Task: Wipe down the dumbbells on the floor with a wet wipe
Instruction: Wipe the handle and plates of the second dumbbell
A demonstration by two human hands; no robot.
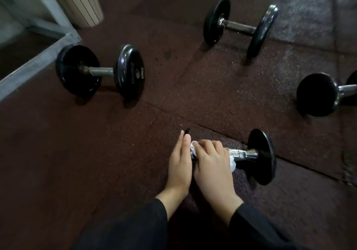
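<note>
White wipe (232, 164) is lying wrapped over the chrome bar of the near dumbbell (261, 157), right under the right hand (211, 167), whose fingers are curling round wipe and bar together; the left hand (180, 167) is lying with straight fingers flat against that dumbbell's other plate, steadying it; three more dumbbells are sitting on the rubber floor (77, 163) beyond the hands: one (100, 72) far left, one (239, 26) ahead, one (318, 95) to the right.

Looking like a gym: dark red rubber floor tiles (116, 153) are lying under four dumbbells (100, 72), a grey metal frame (38, 64) is standing at the left edge, ribbed panel (85, 0) behind.
</note>
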